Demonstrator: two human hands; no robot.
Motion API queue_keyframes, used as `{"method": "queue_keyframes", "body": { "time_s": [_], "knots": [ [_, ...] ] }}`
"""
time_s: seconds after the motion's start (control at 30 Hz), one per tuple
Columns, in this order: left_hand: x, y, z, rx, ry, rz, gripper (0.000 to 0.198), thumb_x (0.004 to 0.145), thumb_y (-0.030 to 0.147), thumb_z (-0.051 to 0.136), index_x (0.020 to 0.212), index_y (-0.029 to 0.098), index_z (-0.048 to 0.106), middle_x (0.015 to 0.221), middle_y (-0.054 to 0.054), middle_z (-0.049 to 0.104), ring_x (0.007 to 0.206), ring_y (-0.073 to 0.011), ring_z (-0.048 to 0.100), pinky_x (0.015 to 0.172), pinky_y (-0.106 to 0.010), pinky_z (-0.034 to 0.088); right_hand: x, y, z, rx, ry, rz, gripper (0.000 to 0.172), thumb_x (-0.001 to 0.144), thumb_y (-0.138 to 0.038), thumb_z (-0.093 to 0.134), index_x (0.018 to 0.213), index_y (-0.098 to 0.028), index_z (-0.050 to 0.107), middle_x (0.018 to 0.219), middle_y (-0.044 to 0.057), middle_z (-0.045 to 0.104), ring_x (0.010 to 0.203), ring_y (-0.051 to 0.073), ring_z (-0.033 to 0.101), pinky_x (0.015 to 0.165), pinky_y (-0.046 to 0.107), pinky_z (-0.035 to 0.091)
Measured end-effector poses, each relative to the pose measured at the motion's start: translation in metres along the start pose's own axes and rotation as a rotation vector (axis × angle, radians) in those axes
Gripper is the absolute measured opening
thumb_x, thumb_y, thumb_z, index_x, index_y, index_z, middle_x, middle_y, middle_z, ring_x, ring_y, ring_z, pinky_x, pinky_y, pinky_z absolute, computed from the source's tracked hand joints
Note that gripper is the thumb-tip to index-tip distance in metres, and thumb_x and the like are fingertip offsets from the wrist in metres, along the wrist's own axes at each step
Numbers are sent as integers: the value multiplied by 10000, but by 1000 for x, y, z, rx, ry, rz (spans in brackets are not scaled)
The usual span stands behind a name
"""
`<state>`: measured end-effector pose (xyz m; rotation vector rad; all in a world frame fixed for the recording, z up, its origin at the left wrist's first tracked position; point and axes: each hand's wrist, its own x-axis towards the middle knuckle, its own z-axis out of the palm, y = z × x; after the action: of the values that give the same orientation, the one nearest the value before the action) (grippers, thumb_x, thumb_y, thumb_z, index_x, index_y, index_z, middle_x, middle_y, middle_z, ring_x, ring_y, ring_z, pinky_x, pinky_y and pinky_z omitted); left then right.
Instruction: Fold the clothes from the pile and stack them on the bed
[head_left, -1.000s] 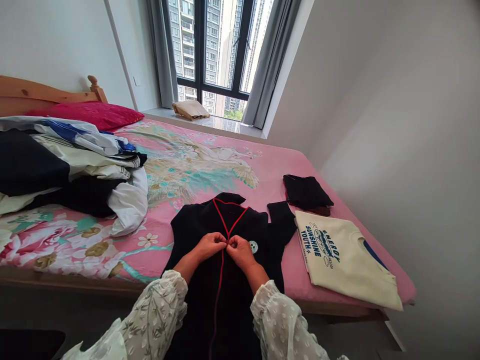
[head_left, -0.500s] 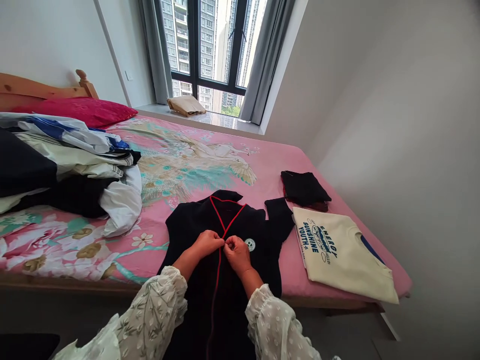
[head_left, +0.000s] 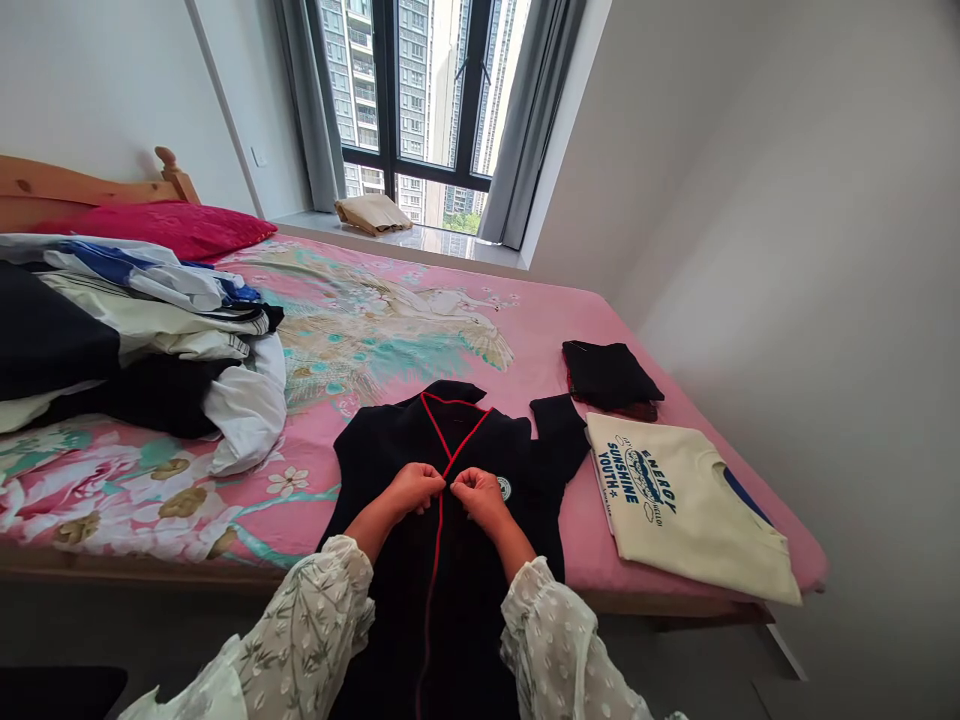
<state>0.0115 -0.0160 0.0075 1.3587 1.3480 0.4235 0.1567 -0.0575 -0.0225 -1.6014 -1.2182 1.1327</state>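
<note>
A black jacket (head_left: pixel 390 440) with red piping and a round white badge lies face up on the near edge of the bed, its lower part hanging over the side. My left hand (head_left: pixel 415 488) and my right hand (head_left: pixel 478 492) are both pinched closed on the jacket's red-trimmed front edges, meeting at the centre just below the V of the collar. One black sleeve (head_left: pixel 559 432) lies spread out to the right.
The bed has a pink floral sheet (head_left: pixel 390 320). A heap of mixed clothes (head_left: pixel 135 330) fills its left side. At the right lie a folded cream printed T-shirt (head_left: pixel 682 505) and a folded black garment (head_left: pixel 609 375). A red pillow (head_left: pixel 161 222) and a window sill are behind.
My hands stay pinched together on the jacket's front, shifting only slightly. The view has swayed a little.
</note>
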Motion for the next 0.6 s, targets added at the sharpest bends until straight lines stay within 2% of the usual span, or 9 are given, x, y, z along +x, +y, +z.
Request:
{"method": "queue_keyframes", "body": {
  "time_s": [0.1,0.23,0.37,0.6],
  "knots": [
    [-2,-3,3,-6,41,3,92,646,234,578,642,175,508,457,64,485,347,-64,404,352,-185,290,2,-4,-1,53,-48,67,133,697,-317,547,675,-190,514,466,-78,456,364,74,430,343,177,339],
    [-3,-7,2,-52,24,31,146,667,296,600,671,170,527,492,63,503,358,-55,406,352,-179,286,3,-7,-2,87,-62,111,108,686,-274,549,741,-190,510,476,-88,482,354,79,482,326,165,367],
    [-3,-10,-1,-94,-1,51,184,646,324,626,666,170,528,502,65,505,358,-50,394,342,-178,263,-1,-8,-2,88,-68,105,110,677,-237,551,772,-187,526,491,-92,499,358,77,496,318,159,370],
    [-5,-10,-8,-171,-87,66,189,615,317,604,700,153,567,524,58,537,365,-49,413,349,-183,295,-4,-6,1,43,-50,69,84,642,-188,560,715,-191,519,469,-104,474,325,57,430,312,156,318]
  ]
}}
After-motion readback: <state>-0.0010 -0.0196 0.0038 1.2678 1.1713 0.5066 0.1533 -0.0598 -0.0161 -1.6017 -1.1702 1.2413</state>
